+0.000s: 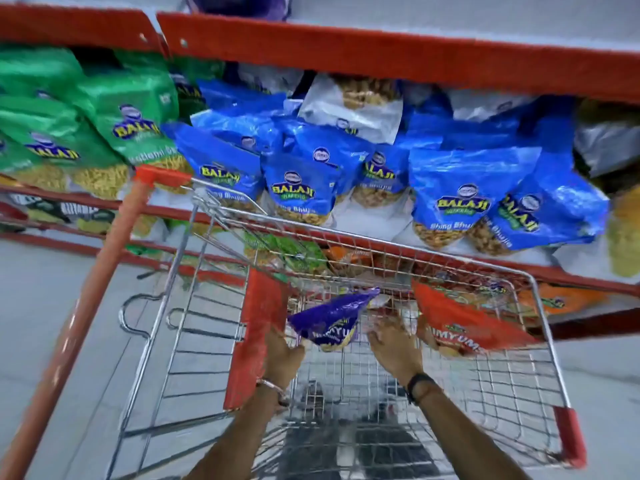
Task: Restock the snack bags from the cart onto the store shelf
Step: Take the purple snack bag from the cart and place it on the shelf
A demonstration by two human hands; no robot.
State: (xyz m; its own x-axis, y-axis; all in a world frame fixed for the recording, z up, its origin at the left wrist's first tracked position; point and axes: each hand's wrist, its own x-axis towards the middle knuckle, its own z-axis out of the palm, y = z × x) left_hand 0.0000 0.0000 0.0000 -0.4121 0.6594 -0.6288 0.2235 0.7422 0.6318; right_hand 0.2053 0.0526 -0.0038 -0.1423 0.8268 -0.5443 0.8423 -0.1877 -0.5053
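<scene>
Head view looks down into a chrome wire cart with red plastic trim, parked against a red-edged store shelf at 12 o'clock. The left hand pinches one glossy, crinkled purple snack bag, its fingers closed on the lower corner. The right hand, fingers spread, reaches toward one red snack bag at 3 o'clock; actual contact is unclear through blur.
</scene>
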